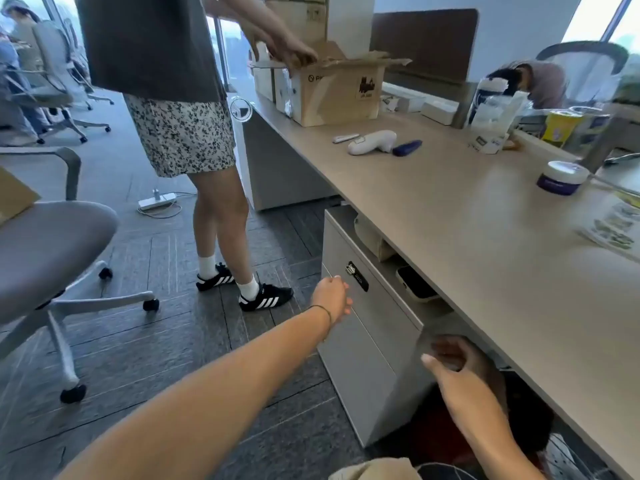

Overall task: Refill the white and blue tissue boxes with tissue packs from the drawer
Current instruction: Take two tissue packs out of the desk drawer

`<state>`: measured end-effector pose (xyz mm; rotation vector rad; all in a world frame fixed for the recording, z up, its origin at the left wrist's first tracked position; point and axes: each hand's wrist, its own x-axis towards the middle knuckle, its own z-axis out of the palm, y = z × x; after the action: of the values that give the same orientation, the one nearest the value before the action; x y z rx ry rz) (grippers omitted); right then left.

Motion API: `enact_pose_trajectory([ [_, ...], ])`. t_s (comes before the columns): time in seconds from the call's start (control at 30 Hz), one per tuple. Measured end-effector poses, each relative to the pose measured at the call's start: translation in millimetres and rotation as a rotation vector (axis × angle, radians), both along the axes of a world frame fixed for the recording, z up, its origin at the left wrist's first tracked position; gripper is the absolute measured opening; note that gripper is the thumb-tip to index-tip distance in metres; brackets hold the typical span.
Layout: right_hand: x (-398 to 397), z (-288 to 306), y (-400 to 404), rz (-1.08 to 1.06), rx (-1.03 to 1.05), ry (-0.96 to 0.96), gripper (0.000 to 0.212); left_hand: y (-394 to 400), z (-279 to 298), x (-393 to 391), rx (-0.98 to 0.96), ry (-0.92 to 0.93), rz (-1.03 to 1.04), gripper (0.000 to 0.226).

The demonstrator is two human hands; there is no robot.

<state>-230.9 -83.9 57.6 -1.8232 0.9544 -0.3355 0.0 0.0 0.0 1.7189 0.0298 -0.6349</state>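
Observation:
A grey drawer cabinet [374, 327] stands under the beige desk [485, 237], its drawers shut, with a black lock plate on the top front. My left hand [330, 297] reaches to the top drawer's front edge, fingers curled at the seam. My right hand [453, 362] hovers beside the cabinet's right side under the desk, fingers loosely apart, holding nothing. A white tissue pack with blue print [495, 123] stands at the desk's far right. No tissue box is clearly seen.
A person in patterned shorts [180, 133] stands left of the desk, hands in a cardboard box [339, 91]. A white thermometer [372, 142], blue object [407, 147] and purple-white tub [561, 178] lie on the desk. A grey office chair [45, 258] stands at left. A power strip [156, 202] lies on the floor.

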Motion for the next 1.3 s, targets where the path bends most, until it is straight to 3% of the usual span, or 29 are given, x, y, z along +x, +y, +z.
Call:
enact_pose_trajectory([
  [0.13,12,-14,-19,0.010,0.191,0.048,0.050,-24,0,16,0.042,-0.064,0.002,0.040],
  [0.43,24,-12,-16,-0.058,0.000,-0.058,0.023,-47,-27,29,0.147,-0.296,0.063,0.037],
  [0.67,24,-14,-14,-0.048,0.154,0.100,0.051,-45,-31,30,0.148,-0.355,0.057,0.036],
  [0.87,21,-10,-5,0.069,0.006,0.180,0.035,-41,-32,30,0.099,-0.351,0.085,0.036],
  [1.0,22,-14,13,0.096,-0.260,-0.005,0.013,-10,-39,30,0.052,-0.325,0.158,0.031],
  [1.3,31,-25,75,0.580,-0.641,-0.114,0.023,101,-40,28,0.055,-0.266,0.222,0.030],
])
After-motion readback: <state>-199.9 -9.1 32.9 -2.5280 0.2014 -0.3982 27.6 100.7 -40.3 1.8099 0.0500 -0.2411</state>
